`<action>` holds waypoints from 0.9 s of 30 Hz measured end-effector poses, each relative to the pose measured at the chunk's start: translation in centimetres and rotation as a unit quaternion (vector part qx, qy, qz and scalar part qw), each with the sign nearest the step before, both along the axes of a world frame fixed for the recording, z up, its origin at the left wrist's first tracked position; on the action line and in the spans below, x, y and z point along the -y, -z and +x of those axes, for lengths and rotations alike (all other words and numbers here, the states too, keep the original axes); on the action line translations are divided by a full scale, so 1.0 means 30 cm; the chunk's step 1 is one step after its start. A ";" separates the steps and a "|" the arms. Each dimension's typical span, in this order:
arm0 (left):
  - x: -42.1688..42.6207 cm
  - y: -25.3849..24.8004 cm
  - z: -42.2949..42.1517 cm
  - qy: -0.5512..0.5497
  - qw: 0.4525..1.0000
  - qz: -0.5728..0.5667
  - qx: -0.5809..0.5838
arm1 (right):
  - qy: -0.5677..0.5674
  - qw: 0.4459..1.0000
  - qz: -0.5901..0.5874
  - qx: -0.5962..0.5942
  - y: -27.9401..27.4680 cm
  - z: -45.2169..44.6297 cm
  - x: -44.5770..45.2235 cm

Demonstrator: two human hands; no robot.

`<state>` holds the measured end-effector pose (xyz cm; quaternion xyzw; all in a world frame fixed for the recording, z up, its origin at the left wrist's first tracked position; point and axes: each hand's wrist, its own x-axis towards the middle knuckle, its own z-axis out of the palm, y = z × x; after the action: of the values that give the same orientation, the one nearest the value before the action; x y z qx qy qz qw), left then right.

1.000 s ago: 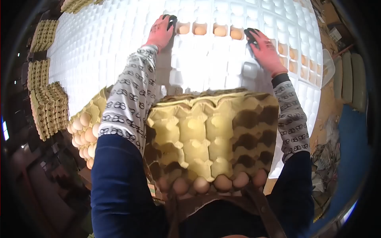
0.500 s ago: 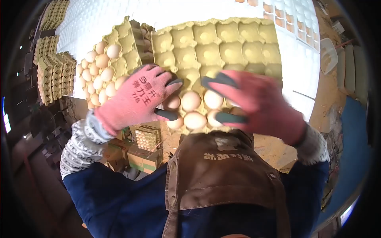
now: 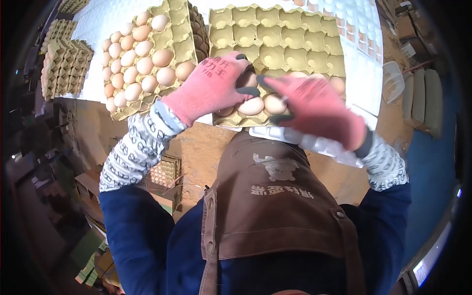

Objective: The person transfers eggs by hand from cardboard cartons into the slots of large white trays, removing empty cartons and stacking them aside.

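My left hand (image 3: 209, 88), in a pink glove with dark fingertips, is over the front rows of a yellow egg tray (image 3: 275, 37), its fingers and thumb curled round an egg (image 3: 250, 80). My right hand (image 3: 317, 105), gloved alike and partly blurred, reaches over the same tray from the right. Its finger and thumb are apart, on either side of an egg (image 3: 274, 104) lying in a cup. Another egg (image 3: 251, 106) rests just below my left thumb. Further eggs sit behind my right hand, partly hidden. The back rows of cups hold no eggs.
A second tray (image 3: 179, 24) with many eggs stands tilted at the left. White moulded trays (image 3: 113, 17) cover the table, some cups at the back right holding eggs. Tray stacks (image 3: 64, 69) stand far left. A clear container (image 3: 392, 81) is at the right, and white plastic (image 3: 319, 143) juts from the front edge.
The view has shifted. Both hands came back from the far white trays to the yellow tray, then moved closer together over its front rows. The yellow tray, earlier tilted up, now lies flatter.
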<state>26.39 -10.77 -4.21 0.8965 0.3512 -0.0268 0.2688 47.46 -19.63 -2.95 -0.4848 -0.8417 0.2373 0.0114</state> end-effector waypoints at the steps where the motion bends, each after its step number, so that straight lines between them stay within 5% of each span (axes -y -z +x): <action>1: 0.004 -0.021 0.016 0.001 0.999 -0.008 -0.047 | -0.062 0.979 0.104 0.161 0.034 -0.041 0.049; 2: 0.012 -0.041 0.001 -0.022 1.000 -0.015 0.004 | -0.046 0.986 0.043 0.157 0.023 -0.039 0.039; 3: 0.012 -0.054 -0.034 -0.047 0.997 -0.022 0.056 | 0.060 0.998 -0.013 0.008 0.008 -0.008 0.028; 4: -0.031 0.024 -0.103 -0.048 0.966 -0.118 0.226 | 0.162 0.974 -0.068 -0.143 -0.011 0.050 0.017; 5: -0.026 -0.064 -0.121 -0.190 0.895 -0.339 0.221 | 0.189 0.917 -0.098 -0.337 -0.029 0.153 0.019; 7: -0.022 -0.050 -0.156 -0.236 0.819 -0.396 0.341 | 0.300 0.802 -0.160 -0.491 -0.039 0.296 0.027; 9: -0.003 -0.068 -0.128 -0.137 0.890 -0.324 0.289 | 0.226 0.896 -0.083 -0.373 -0.031 0.308 -0.002; 10: 0.022 -0.065 -0.091 -0.021 0.976 -0.110 0.189 | 0.165 0.963 -0.018 -0.212 -0.040 0.273 -0.018; 11: 0.053 -0.064 -0.052 0.098 0.986 0.114 0.076 | 0.087 0.993 0.076 -0.035 -0.024 0.232 -0.039; 13: 0.122 -0.066 0.032 0.161 0.934 0.259 -0.188 | -0.015 0.981 0.139 0.137 0.030 0.172 -0.063; 14: 0.129 -0.051 0.046 0.176 0.935 0.226 -0.209 | -0.034 0.981 0.163 0.095 0.060 0.188 -0.073; 18: -0.051 -0.135 -0.007 0.073 0.984 -0.144 0.072 | 0.142 0.970 -0.012 -0.195 0.024 0.334 -0.116; 19: -0.131 -0.157 -0.017 0.077 0.982 -0.156 0.077 | 0.212 0.916 -0.082 -0.331 0.028 0.406 -0.132; 21: -0.282 -0.098 -0.034 -0.085 0.840 -0.429 0.321 | 0.290 0.760 -0.156 -0.560 0.062 0.558 -0.188; 23: -0.451 -0.104 0.074 -0.174 0.841 -0.401 0.317 | 0.390 0.813 -0.152 -0.404 0.077 0.675 -0.339; 25: -0.666 -0.003 0.194 -0.134 0.838 -0.435 0.302 | 0.317 0.822 -0.072 -0.468 0.217 0.727 -0.498; 26: -0.748 0.101 0.226 -0.029 0.901 -0.311 0.302 | 0.342 0.755 -0.116 -0.547 0.311 0.752 -0.588; 27: -0.838 0.194 0.299 -0.122 0.858 -0.415 0.278 | 0.356 0.832 -0.134 -0.404 0.349 0.737 -0.705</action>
<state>35.34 14.37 -10.03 0.6224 0.3244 0.1133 0.7032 69.58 1.53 -13.42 -0.6085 -0.4911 0.5024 0.3690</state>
